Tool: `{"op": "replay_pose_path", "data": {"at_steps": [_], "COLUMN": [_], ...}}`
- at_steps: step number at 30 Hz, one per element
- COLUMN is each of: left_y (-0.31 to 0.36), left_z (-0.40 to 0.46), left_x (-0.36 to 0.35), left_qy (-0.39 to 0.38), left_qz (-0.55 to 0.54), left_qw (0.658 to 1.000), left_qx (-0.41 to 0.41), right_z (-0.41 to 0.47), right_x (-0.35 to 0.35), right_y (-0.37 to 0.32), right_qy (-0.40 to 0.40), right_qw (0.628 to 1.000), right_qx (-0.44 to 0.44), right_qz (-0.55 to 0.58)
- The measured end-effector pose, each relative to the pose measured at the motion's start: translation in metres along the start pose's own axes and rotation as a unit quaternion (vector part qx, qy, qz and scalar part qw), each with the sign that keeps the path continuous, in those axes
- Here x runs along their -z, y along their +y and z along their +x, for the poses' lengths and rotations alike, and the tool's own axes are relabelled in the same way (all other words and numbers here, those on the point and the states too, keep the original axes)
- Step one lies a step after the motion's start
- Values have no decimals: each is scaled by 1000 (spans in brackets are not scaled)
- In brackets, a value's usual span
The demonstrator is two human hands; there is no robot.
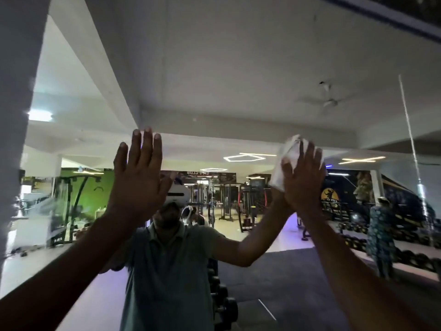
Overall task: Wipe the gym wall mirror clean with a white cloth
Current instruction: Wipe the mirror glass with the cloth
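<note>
Now the right hand presses a crumpled white cloth flat-fingered onto the large wall mirror; left hand, fingers spread, braces; its bare palm risks fresh smudges.

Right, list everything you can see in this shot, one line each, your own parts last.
mirror: one, wall-wide, directly ahead, reflecting the gym
white cloth: one, white, pressed on the mirror under the right hand
ceiling fan: one, white, reflected upper right
weight machines: several, dark, reflected mid-room
dumbbells: a stack, black, reflected low centre
bystander: one, patterned clothes, reflected far right
left hand: one, flat, fingers straight up
right hand: one, flat, pressing the cloth
</note>
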State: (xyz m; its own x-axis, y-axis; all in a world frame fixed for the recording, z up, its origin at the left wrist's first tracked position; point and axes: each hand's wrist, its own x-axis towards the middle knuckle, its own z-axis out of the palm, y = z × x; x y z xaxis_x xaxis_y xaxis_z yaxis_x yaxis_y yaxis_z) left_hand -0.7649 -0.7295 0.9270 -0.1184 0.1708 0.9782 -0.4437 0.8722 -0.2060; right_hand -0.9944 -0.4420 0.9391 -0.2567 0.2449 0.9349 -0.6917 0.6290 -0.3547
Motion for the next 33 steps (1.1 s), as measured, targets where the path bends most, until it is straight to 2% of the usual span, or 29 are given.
{"op": "replay_pose_path", "data": {"at_steps": [2, 3, 5, 7, 9, 11, 14, 16, 18, 20, 23, 25, 26, 28, 30, 32, 33], "left_y": [23, 36, 65, 87, 97, 98, 100, 105, 116, 128, 133, 130, 128, 130, 144, 168, 182], "left_z": [2, 5, 14, 21, 23, 19, 14, 12, 6, -6, -25, -35, -39, -48, -58, -66, -70], "left_x": [1, 0, -4, -7, -10, -10, -8, -8, -13, -18, -18, -14, -13, -13, -15, -18, -19], "left_qy": [13, 19, 36, 42, 28, 12, -1, -16, -35, -47, -56, -61, -66, -79, -77, -66, -67], "left_qz": [-36, -48, -60, -64, -59, -51, -31, -17, -11, -15, -11, -3, 2, 9, 5, -13, -22], "left_qw": [999, 998, 997, 996, 996, 998, 998, 998, 998, 998, 998, 997, 997, 997, 997, 997, 997], "left_qx": [28, 22, -24, -54, -55, -47, -51, -55, -50, -39, -32, -37, -38, -25, 7, 30, 34], "right_z": [-27, -49, -97, -108, -76, -31, 16, 17, -13, -71, -128, -112, -97, -71, -64, -84, -104], "right_x": [-7, -10, -13, -11, -12, -9, 3, 3, 1, -3, 0, 4, 5, 7, 8, 3, 2], "right_y": [-33, -56, -87, -79, -37, 13, 79, 81, 50, 18, 23, 61, 82, 127, 148, 121, 97], "right_qy": [31, 32, -20, -67, -63, -39, -6, 18, 28, -14, -92, -108, -110, -82, -32, 15, 12], "right_qw": [999, 999, 988, 963, 953, 969, 998, 999, 998, 998, 955, 930, 930, 959, 995, 996, 993], "right_qx": [-13, 25, 153, 260, 297, 242, 68, -34, -56, 61, 281, 352, 351, 269, 93, -92, -115], "right_qz": [-4, 3, 18, 21, 10, -7, 3, 0, -8, -4, 8, -2, -10, -24, -22, 14, 20]}}
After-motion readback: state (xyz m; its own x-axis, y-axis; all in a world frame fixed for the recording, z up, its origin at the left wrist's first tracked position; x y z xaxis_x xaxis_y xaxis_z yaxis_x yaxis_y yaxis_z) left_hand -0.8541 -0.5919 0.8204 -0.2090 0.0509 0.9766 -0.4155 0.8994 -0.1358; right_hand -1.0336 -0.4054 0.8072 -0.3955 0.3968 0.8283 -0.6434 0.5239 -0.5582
